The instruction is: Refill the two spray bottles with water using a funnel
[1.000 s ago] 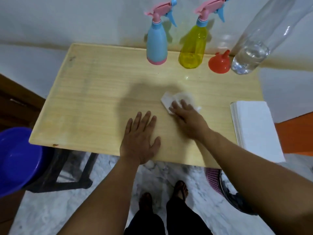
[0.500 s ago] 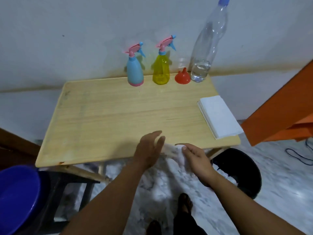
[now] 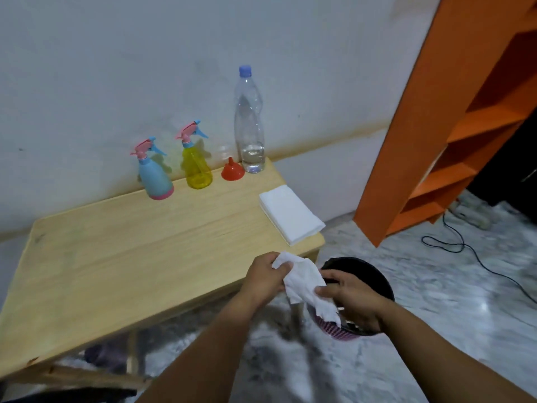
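Now, along the tabletop's [image 3: 122,266] far edge stand the blue spray bottle [image 3: 155,177], yellow spray bottle [image 3: 197,167], red funnel [image 3: 233,170] and water bottle [image 3: 250,123]; folded napkins [image 3: 290,216] lie at the right edge. Off the near right corner, left hand [image 3: 266,276] and right hand [image 3: 353,299] both pinch a crumpled tissue [image 3: 305,283] over a bin [image 3: 374,274].

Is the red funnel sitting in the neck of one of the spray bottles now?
No, the red funnel stands upside down on the wooden table, between the yellow spray bottle and the clear water bottle.
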